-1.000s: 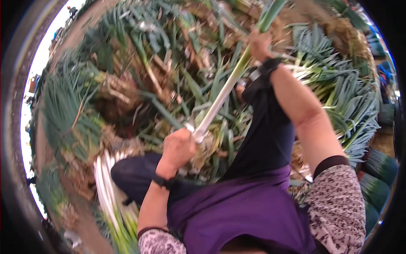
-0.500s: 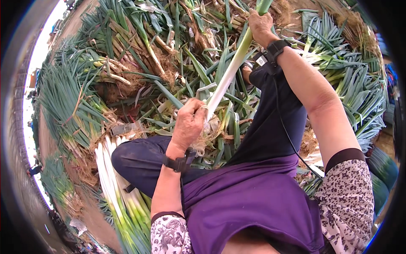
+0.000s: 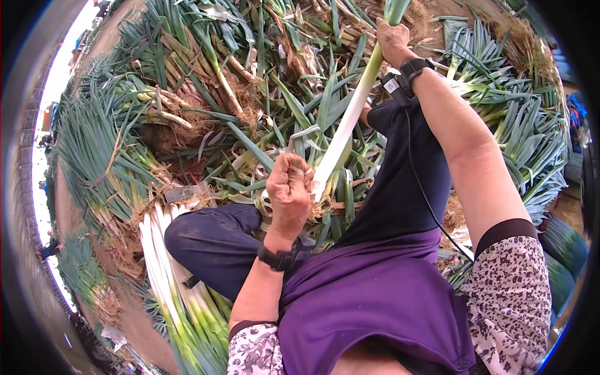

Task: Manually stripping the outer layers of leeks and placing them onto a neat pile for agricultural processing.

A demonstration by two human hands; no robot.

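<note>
Looks to me like the cleaning of one leek point(image 3: 342, 134), slanting above loose leaves point(image 3: 292, 101). The right hand point(image 3: 392, 42) wraps round its green upper part; the left hand point(image 3: 290, 190) is curled into a fist beside the white lower end, contents hidden. Next calls for a steady right grip, I'd judge.

Left hand point(image 3: 289, 190) rolled over: earlier its back faced up; now the curled fingers point(image 3: 295, 174) face up, close by the white end of the leek point(image 3: 342, 140). Grip there unclear. Leek steeper in view than a second ago, lower end shifted right. Right hand point(image 3: 394, 40), around the upper stem, higher and slightly right in view.
</note>
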